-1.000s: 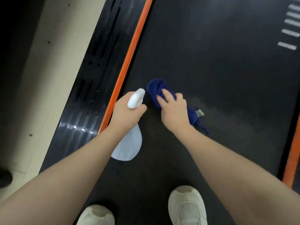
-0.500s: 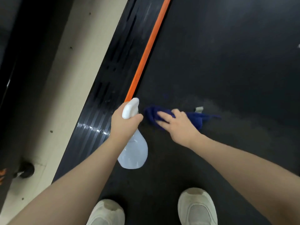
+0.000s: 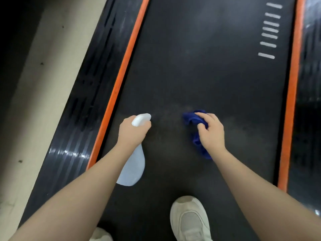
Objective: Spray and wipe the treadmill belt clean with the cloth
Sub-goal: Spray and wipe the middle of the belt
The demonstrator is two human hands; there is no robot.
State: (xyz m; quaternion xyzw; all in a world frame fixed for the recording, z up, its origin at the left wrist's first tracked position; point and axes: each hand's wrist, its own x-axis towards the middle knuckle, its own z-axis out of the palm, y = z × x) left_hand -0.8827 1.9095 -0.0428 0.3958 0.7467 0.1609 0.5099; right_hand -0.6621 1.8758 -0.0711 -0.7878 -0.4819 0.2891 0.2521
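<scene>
Here, a person is standing on a black belt [image 3: 208, 66], the left hand [image 3: 132, 131] wrapping its fingers around the neck of a white plastic sprayer [image 3: 133, 164] whose nozzle is pointing forward along the belt while its rounded, translucent body is hanging back beside the forearm. The right hand [image 3: 211, 133] is curling its fingers over a bunched blue cloth [image 3: 196, 129], soft and crumpled, which is lying on the matte belt at mid-width with its long axis running front to back. Orange strips [image 3: 118, 87] are edging the belt, glossy ribbed rails [image 3: 74, 122] are flanking them, and pale mesh shoes [image 3: 190, 220] are showing at the bottom.
</scene>
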